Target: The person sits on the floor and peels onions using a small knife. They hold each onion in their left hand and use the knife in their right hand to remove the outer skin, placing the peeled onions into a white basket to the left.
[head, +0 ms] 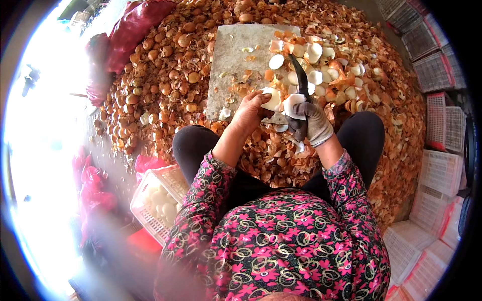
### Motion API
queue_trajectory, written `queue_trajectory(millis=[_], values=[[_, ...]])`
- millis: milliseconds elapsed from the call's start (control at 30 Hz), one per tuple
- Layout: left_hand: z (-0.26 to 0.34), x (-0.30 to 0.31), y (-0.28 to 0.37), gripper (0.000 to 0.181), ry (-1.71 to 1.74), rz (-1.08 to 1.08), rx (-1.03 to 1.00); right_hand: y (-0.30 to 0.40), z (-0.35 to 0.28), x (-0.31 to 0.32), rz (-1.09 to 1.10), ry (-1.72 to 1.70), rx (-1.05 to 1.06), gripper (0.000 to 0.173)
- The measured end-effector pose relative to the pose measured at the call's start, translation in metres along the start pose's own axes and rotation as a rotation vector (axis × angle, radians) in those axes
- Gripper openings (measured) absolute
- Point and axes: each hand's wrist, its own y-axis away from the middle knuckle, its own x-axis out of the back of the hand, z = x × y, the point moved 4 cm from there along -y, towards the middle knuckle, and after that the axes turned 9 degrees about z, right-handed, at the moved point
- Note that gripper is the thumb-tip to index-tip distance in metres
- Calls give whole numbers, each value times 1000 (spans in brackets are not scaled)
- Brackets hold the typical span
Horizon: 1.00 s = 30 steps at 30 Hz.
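Note:
Over the near edge of a worn, flat board (237,49), my bare left hand (251,109) holds a pale, peeled onion (273,98). Close beside it my right hand (313,122), in a grey-and-white work glove, grips a knife with a dark curved blade (299,73) that points away from me. A white piece of onion layer (294,107) lies against the gloved thumb. The knife's handle is mostly hidden in the glove. Peeled layers and skins (314,52) are heaped on the board's right side and beyond it.
Unpeeled onions (152,55) spread to the left, with loose brown skins (399,124) to the right and between my knees. A white plastic basket of peeled onions (150,210) stands by my left side. Red mesh sacks (130,34) lie at upper left; plastic crates (438,171) line the right.

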Motion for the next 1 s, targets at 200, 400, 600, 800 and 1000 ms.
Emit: queue_trajectory(millis=[200,400,600,800,1000], values=[[9,-1,0,51,46,30,-42,-10,-50,38,534,699,417,23],[15,-16,10,48,-266,105,-108,-14,-22,2,235,992,500,44],[1,-6,7,52,-178,208,-52,-12,-2,11,142,503,208,36],[1,-4,-4,47,116,-67,22,-2,-11,0,132,203,130,36],[12,-4,4,42,-318,73,-147,-2,-14,8,135,244,187,32]])
